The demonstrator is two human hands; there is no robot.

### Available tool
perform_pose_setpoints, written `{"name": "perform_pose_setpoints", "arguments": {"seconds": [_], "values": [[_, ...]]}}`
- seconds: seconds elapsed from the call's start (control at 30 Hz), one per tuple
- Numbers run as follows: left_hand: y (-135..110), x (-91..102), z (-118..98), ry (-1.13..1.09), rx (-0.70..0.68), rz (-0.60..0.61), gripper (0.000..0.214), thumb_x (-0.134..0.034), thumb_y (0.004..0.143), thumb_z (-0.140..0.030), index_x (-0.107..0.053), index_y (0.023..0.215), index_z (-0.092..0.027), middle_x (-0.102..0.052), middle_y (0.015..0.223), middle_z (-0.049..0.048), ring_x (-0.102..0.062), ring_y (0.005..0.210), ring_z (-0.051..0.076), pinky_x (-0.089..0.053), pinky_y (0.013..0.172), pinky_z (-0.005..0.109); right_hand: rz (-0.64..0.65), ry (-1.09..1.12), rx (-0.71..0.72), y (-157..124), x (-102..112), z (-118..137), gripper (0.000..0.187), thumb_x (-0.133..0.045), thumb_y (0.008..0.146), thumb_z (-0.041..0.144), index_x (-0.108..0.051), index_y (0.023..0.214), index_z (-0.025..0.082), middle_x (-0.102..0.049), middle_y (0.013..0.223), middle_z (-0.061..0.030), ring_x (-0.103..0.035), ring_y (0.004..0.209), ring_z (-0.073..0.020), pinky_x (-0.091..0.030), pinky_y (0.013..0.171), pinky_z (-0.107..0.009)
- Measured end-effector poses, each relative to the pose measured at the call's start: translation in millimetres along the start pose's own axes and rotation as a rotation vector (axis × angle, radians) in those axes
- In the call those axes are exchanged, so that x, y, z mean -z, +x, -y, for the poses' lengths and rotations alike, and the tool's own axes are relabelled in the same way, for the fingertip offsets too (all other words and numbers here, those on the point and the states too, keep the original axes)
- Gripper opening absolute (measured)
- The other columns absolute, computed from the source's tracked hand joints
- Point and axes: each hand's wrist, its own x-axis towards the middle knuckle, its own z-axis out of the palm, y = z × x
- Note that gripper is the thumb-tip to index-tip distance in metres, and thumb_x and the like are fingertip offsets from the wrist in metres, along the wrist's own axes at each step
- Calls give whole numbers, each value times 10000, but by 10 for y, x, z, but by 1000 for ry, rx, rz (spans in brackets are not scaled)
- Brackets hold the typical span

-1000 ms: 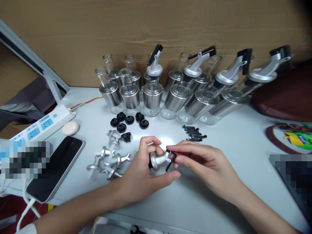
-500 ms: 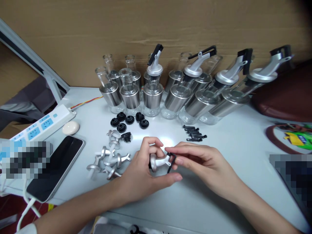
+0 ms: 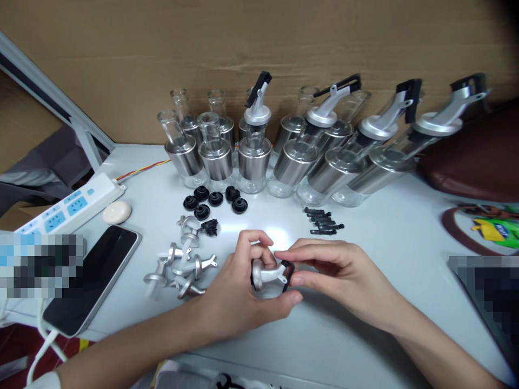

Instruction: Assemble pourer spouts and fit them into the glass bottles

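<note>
My left hand (image 3: 239, 292) is wrapped round a silver pour spout (image 3: 265, 275), its flange against the palm and its tip pointing right. A black flip lever (image 3: 288, 273) sits at the spout's tip, pinched between the thumb and fingers of my right hand (image 3: 340, 275). Left of the hands lie several loose silver spouts (image 3: 188, 265), one with a black stopper attached. Black rubber stoppers (image 3: 216, 199) are grouped behind them. Several black levers (image 3: 324, 222) lie beyond my right hand.
Glass bottles with steel sleeves (image 3: 254, 159) stand in rows along the cardboard (image 3: 203, 43), some carrying spouts. At the left are a power strip (image 3: 73, 208), a white round object (image 3: 117, 212) and a phone (image 3: 95, 278). A dark red object (image 3: 466, 156) is at the right.
The spout has turned slightly in my left hand and shifted a little right. The black lever's angle at the tip has changed; both hands keep nearly the same place.
</note>
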Motion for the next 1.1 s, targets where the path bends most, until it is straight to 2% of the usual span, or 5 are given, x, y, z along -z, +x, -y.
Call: {"name": "perform_pose_setpoints", "arguments": {"seconds": [0.2, 0.4, 0.67, 0.93, 1.1], "values": [[-4, -12, 17, -20, 65, 75, 512, -721, 710, -290, -310, 1014, -271, -472, 866, -53, -384, 519, 38, -340, 482, 186, -1, 72, -28, -11, 0, -31, 233, -791, 747, 163, -812, 930, 306, -784, 829, -9, -716, 725, -142, -568, 684, -210], [15, -16, 57, -25, 4, 106, 473, -672, 735, -219, -303, 1026, -267, -465, 850, -59, -388, 541, 37, -331, 518, 187, 6, 108, -71, -10, 4, -98, 172, -808, 738, 188, -816, 887, 276, -790, 869, -22, -719, 769, -150, -561, 688, -204], [19, -31, 7, -92, -64, 103, 447, -619, 722, -93, -309, 1000, -259, -477, 781, -77, -404, 580, 50, -325, 540, 171, 11, 80, 38, 11, 1, -89, 159, -817, 745, 224, -816, 888, 293, -775, 832, -18, -699, 755, -135, -542, 676, -194], [43, -13, 87, -38, -79, 75, 406, -551, 768, -79, -299, 1024, -268, -480, 842, -64, -429, 618, 58, -335, 552, 174, 10, -29, 44, 4, 20, -58, 248, -771, 786, 180, -793, 996, 310, -771, 884, -3, -707, 808, -132, -548, 748, -196], [20, 5, 54, -23, -80, 74, 372, -499, 784, -49, -315, 1022, -268, -447, 889, -56, -397, 604, 54, -302, 519, 168, 10, -111, 54, -10, 47, -36, 257, -742, 816, 202, -779, 1049, 305, -767, 933, -18, -696, 841, -153, -546, 781, -235]]}}
